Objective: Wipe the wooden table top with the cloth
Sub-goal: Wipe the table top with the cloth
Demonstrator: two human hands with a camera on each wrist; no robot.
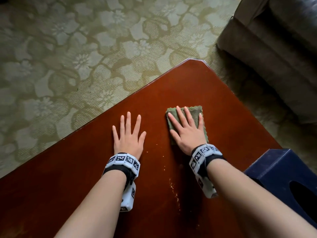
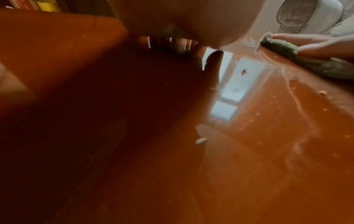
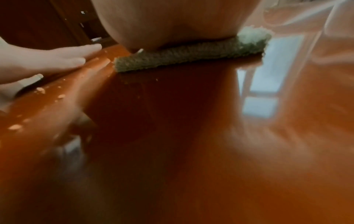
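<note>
Both hands lie flat, fingers spread: left hand point(image 1: 129, 134), right hand point(image 1: 186, 130).

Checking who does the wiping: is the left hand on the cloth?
No. The left hand lies flat on bare table; the right hand presses the cloth.

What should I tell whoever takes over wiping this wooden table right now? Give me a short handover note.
Left hand: flat on the table top, fingers spread, holding nothing.
Right hand: flat on the folded green cloth, fingers straight, pressing it to the wood.
The cloth lies toward the far right part of the table, beyond the dark blue box at the right edge.
Done: cloth is down and under the hand.
Left: pale crumbs lie scattered between the two arms, nearer than the cloth; that strip likely needs a pass. How much of the rest is wiped cannot be told.
</note>
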